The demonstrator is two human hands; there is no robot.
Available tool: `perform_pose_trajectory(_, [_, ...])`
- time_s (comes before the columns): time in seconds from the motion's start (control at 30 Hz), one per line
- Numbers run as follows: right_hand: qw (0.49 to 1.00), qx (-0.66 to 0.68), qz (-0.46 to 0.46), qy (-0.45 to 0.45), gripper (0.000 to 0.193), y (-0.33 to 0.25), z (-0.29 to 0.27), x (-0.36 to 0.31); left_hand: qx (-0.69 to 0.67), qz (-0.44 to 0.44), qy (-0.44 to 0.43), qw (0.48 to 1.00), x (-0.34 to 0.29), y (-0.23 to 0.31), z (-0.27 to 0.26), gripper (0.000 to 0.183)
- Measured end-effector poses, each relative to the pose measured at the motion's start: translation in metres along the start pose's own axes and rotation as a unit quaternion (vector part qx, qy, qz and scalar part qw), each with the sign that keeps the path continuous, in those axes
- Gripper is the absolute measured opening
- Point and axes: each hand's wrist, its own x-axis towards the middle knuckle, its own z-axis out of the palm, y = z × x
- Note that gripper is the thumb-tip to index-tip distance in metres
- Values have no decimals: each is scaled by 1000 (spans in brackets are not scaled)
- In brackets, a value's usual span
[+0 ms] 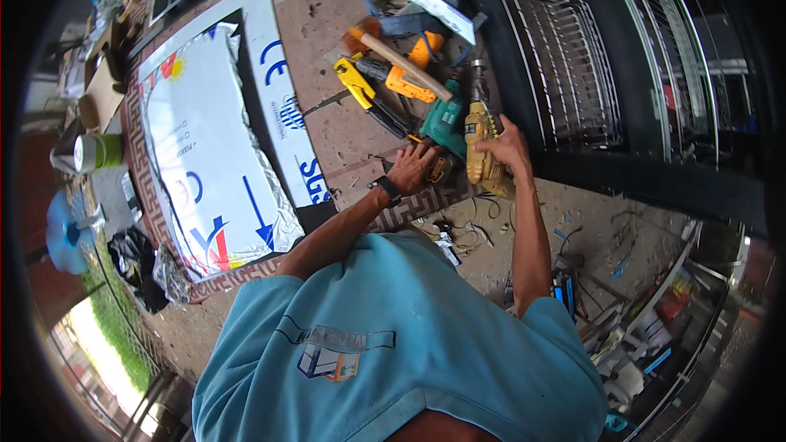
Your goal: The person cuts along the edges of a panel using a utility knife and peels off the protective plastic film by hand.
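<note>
My right hand (506,149) is wrapped round a worn yellow cordless drill (476,135), whose chuck points away from me. My left hand (412,167), a dark watch at its wrist, has its fingers curled against a small black and yellow battery pack (440,169) at the near edge of the tiled surface; the fingertips are partly hidden. Between the hands and beyond them lies a green power tool (444,121). A yellow and black cutter or plier-like tool (360,90), a wooden-handled hammer (405,61) and an orange-yellow drill (408,82) lie farther off.
Left of the tools lies a large film-covered white panel (205,147). A black metal frame with wire racks (565,65) stands at the right. Cables and scraps (471,233) litter the lower floor. A blue fan (67,233) is at the far left.
</note>
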Motion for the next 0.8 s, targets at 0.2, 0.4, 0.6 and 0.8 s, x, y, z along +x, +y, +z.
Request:
perform_pose_trajectory(0.2, [975,143,3,-172,60,17,-4,49,-45,48,-21,998,-15,-10,-22,78])
perform_pose_trajectory(0.4, [978,110,35,-174,65,31,-13,48,-149,-143,107,973,-106,-22,-90,56])
perform_pose_trajectory(0.6, [978,-185,-8,97,74,-54,13,9,-121,-455,426,773,-281,-61,-128,27])
perform_pose_trajectory(0.8, [974,104,-184,-76,48,-110,118,-22,-77,-573,504,642,-399,-89,-137,30])
